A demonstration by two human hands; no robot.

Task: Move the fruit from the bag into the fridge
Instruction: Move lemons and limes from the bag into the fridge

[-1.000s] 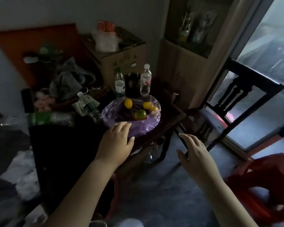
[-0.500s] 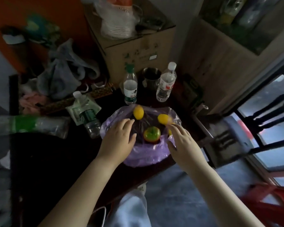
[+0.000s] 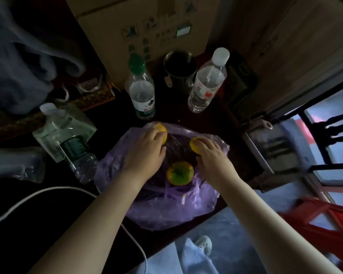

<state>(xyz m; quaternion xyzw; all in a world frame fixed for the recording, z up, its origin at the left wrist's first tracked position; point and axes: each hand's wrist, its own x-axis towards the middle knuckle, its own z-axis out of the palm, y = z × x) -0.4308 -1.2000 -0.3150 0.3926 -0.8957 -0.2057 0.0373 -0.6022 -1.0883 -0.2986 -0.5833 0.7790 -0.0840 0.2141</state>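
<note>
Head view: left hand [image 3: 147,151] half-covers yellow fruit [image 3: 164,133], perhaps gripping.

purple bag [image 3: 166,212], yellow fruit [image 3: 163,133], green-orange fruit [image 3: 179,173]

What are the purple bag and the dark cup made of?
The bag looks like thin plastic film: it is half see-through, crinkled and a bit glossy. The cup is probably metal: its rim has a dull grey shine, though the dim light leaves that unsure.
</note>
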